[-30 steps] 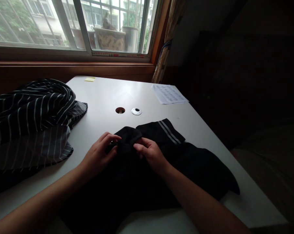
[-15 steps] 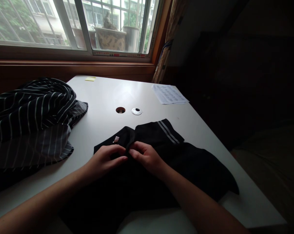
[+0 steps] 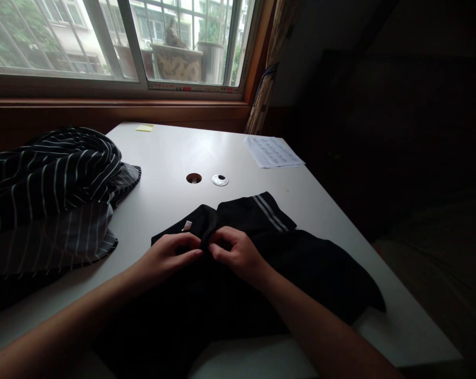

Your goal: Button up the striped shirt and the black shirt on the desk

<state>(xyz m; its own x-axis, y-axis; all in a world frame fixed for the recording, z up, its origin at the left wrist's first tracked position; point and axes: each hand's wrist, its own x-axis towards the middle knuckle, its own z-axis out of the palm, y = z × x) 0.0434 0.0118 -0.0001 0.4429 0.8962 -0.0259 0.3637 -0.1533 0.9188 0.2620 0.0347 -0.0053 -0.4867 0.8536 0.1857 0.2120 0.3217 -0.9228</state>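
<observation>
A black shirt lies spread on the white table, with two pale stripes across one flap or sleeve at its far side. Near its upper left a small white tag shows. My left hand is closed, thumb and fingers pinching the dark cloth from the left. Facing it, my right hand pinches the same raised fold from the right, fingertips close to the left ones. Dark cloth hides exactly what lies between the fingertips.
A black cloth with white stripes is heaped on the table's left side. Farther back are printed papers, a yellow note, a round table hole and its loose cover. A window stands behind.
The fingers have shifted slightly at the fold, and the right index finger and thumb look a little farther apart. The shirt lies as before; the view has moved slightly.
</observation>
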